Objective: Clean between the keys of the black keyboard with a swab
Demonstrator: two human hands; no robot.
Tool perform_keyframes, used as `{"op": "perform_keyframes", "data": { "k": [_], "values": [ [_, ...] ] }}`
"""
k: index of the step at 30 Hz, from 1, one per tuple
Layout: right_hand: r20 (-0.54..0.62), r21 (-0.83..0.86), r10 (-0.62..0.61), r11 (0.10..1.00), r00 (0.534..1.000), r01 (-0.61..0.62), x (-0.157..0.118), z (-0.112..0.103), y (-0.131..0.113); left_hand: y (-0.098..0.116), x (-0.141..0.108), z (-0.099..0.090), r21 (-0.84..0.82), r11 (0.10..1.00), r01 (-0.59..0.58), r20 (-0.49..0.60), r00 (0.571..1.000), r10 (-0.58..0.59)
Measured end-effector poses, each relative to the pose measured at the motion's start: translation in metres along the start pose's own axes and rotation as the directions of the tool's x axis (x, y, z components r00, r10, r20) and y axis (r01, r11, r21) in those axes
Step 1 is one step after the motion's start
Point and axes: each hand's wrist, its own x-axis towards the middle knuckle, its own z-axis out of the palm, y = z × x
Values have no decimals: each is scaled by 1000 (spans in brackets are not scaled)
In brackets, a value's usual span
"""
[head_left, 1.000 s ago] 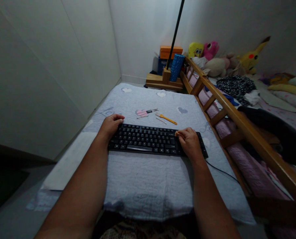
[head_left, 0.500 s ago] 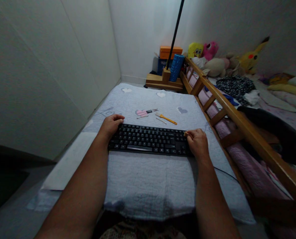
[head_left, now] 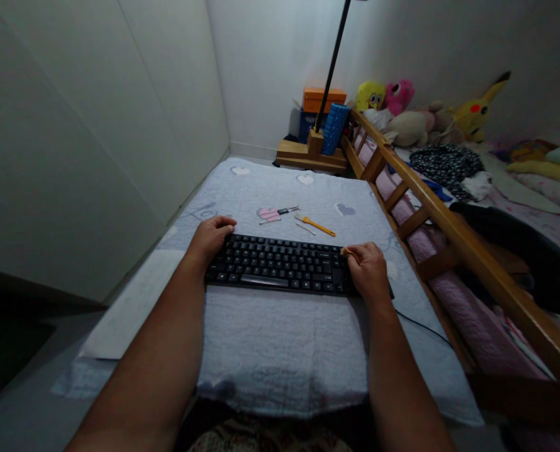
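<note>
A black keyboard (head_left: 280, 263) lies flat on the quilted cover, its keys facing up. My left hand (head_left: 211, 237) is closed on its far left corner. Over the keys at the right end, my right hand (head_left: 367, 267) pinches a small tan piece of cloth (head_left: 347, 252); most of the cloth is hidden by the fingers. Beyond the keyboard lie a yellow-handled brush (head_left: 318, 226), two cotton swabs and a tool with a dark handle and metal tips (head_left: 289, 210). The pink item (head_left: 269, 215) beside that tool is too small to name.
A blue-grey quilted cover (head_left: 280, 351) spreads under everything, with a white sheet (head_left: 129, 307) at its left. A wooden rail (head_left: 430, 201) runs along the right side, in front of bedding and plush toys. The keyboard cable (head_left: 424, 325) trails right. A lamp stand (head_left: 314, 141) stands behind.
My right hand has moved a little to the left along the keyboard with the cloth, uncovering part of the right edge. My left hand has stayed at the corner.
</note>
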Motion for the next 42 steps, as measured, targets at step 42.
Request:
{"op": "perform_keyframes", "data": {
  "k": [42],
  "values": [
    [190,65,-16,998,982,4,0,-7,-6,3,-2,0,-13,1000,0,-2,1000,0]
  ]
}}
